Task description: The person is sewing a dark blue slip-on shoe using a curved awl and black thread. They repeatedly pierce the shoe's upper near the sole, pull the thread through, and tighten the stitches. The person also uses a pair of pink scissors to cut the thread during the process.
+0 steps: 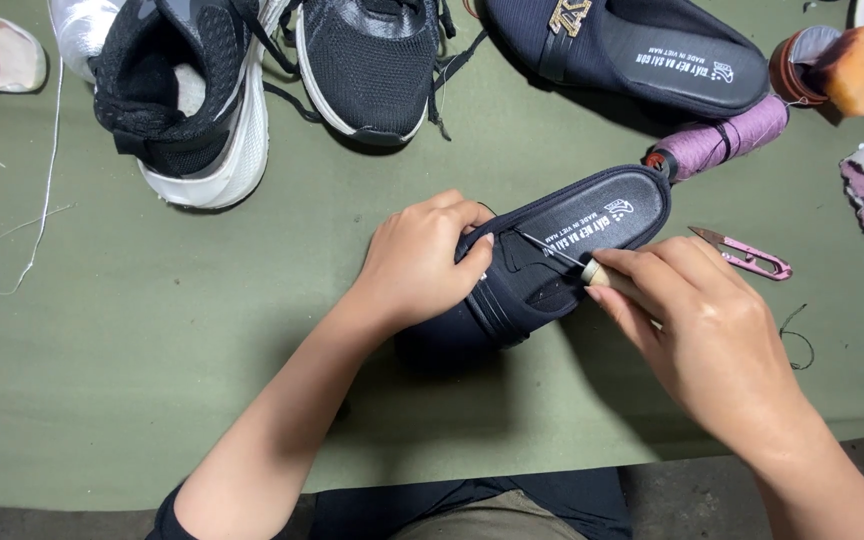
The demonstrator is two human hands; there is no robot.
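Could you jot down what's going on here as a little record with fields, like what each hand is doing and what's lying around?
Surface: green cloth-covered table
Left hand: grips the upper edge of a dark navy slip-on shoe, holding it steady
Right hand: holds a wooden-handled awl, its thin metal tip inside the shoe's opening
Near right hand: pink thread snips, spool of mauve thread
Far side: matching navy shoe, two black sneakers with white soles
Left edge: loose white thread
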